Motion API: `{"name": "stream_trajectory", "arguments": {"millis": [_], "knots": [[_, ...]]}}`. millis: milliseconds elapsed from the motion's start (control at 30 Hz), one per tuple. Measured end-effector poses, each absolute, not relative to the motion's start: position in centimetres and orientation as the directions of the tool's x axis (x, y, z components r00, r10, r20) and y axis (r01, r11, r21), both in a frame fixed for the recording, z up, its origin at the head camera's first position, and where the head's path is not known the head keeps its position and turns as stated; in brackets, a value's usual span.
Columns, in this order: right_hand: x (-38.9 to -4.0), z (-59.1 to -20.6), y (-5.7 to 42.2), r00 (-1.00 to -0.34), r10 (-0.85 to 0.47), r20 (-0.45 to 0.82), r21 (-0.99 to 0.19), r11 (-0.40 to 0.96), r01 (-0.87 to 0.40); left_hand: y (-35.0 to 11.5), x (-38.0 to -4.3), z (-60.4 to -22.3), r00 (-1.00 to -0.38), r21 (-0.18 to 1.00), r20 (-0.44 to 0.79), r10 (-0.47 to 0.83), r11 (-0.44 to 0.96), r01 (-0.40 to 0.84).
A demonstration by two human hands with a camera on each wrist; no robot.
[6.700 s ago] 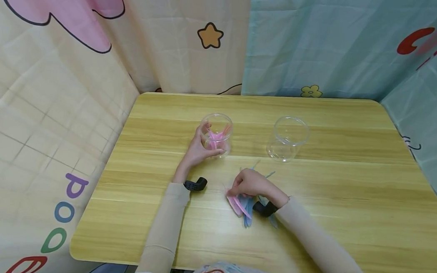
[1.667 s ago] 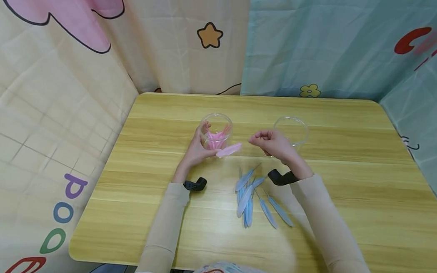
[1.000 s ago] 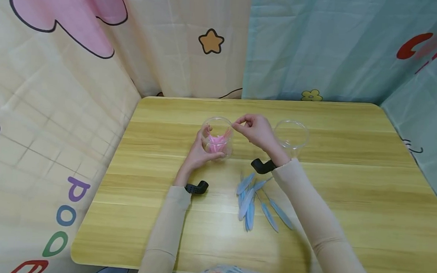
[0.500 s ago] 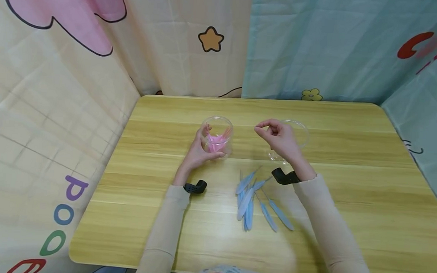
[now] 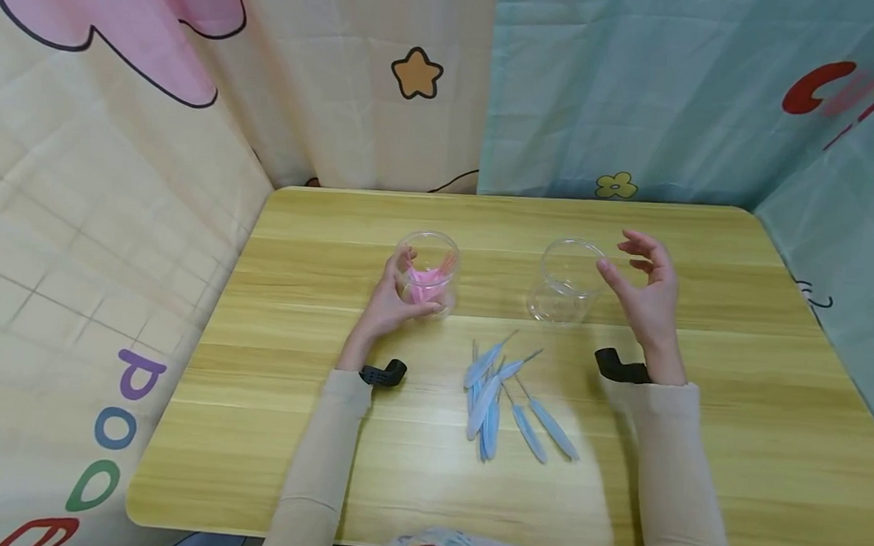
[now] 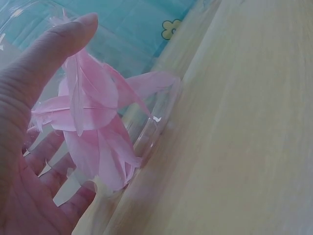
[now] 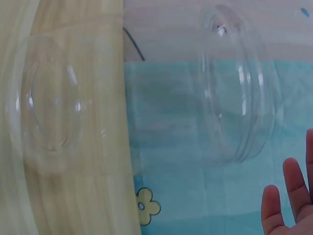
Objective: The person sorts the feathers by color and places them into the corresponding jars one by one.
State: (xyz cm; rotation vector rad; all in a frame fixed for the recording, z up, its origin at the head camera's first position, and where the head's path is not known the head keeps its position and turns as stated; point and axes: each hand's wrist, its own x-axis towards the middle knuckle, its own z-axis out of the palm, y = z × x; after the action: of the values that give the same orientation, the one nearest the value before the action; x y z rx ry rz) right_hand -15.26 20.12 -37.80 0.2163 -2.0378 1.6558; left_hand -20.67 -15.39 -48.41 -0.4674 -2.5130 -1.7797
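My left hand (image 5: 392, 305) grips a clear jar (image 5: 446, 294) at the left, thumb in front and fingers round its far side. Inside lie several pink feathers (image 5: 427, 284); the left wrist view shows these pink feathers (image 6: 98, 115) close up through the clear wall. A second clear jar (image 5: 561, 304) stands upright to the right, nothing visible in it. Just right of that jar my right hand (image 5: 651, 299) is raised, thumb and fingers spread, holding nothing. In the right wrist view its fingers (image 7: 297, 188) appear apart from the jar (image 7: 239, 93).
Several blue feathers (image 5: 486, 403) lie in a loose pile on the wooden table (image 5: 756, 460), nearer the body than the two jars. Patterned curtains (image 5: 591, 82) hang behind the table and along its sides. Each wrist wears a black camera mount (image 5: 622, 366).
The pink feathers on the table were picked up, the last one going into the left jar. My right hand then moved right, past the second jar, and spread its fingers. The left hand stayed.
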Motion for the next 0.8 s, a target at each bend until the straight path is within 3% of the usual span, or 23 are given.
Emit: {"name": "stream_trajectory", "arguments": {"millis": [233, 433, 633, 800], "knots": [[-15.6, -39.7, 21.6, -0.947, 0.028, 0.321, -0.903, 0.311, -0.297, -15.5, -20.3, -48.6, -0.96, 0.925, 0.177, 0.218, 0.296, 0.238], [-16.1, -41.6, 21.8, -0.961, -0.108, 0.254, -0.909, 0.313, -0.275, -15.6, -20.3, -48.5, -0.958, 0.92, 0.181, 0.222, 0.307, 0.245], [-17.4, -44.1, 22.3, -0.962, -0.129, 0.239, -0.923, 0.278, -0.266, -15.5, -20.5, -48.3, -0.958, 0.918, 0.176, 0.227, 0.314, 0.243], [-17.0, -43.3, 21.6, -0.973, -0.129, 0.192, -0.923, 0.313, -0.224, -15.4, -20.7, -48.3, -0.958, 0.922, 0.18, 0.223, 0.301, 0.243]]}}
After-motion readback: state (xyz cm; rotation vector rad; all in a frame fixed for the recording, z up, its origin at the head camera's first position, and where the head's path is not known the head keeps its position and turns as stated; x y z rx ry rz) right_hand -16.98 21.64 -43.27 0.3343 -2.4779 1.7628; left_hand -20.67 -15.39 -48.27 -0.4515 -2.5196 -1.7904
